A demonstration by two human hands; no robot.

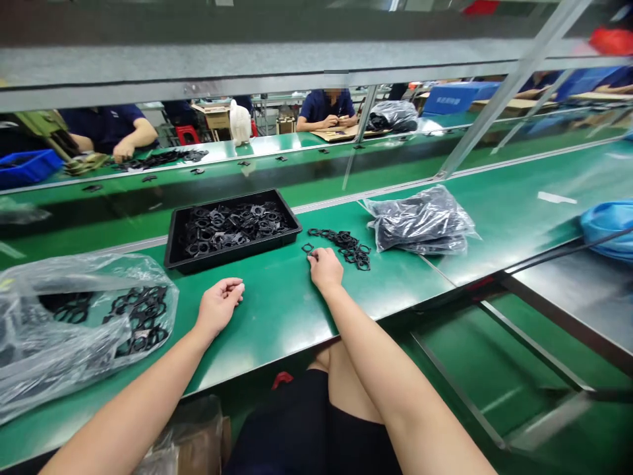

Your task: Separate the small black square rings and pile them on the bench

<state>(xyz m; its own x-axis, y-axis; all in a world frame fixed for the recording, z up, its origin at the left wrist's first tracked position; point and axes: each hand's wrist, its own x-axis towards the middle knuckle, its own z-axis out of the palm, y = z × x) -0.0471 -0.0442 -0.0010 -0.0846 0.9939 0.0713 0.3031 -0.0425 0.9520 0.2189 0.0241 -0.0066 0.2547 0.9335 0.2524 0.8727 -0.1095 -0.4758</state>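
My right hand (326,269) pinches the edge of a small black ring part (308,248) at the green tabletop. Just right of it lies a loose pile of black ring parts (352,249). Over the green table, to the left, my left hand (221,305) has its fingers curled together; whether anything small is between them is hidden. Behind my hands a black tray (232,256) holds many black ring parts (237,227). An open clear plastic bag (99,340) with more black parts (143,316) lies at the left.
Filled clear bags (420,221) lie right of the pile. A blue bag (610,227) is at the far right. Beyond a metal rail, a moving-belt-like green strip (306,178) carries small black pieces. Two people in dark shirts sit across. A slanted metal post (509,92) stands behind.
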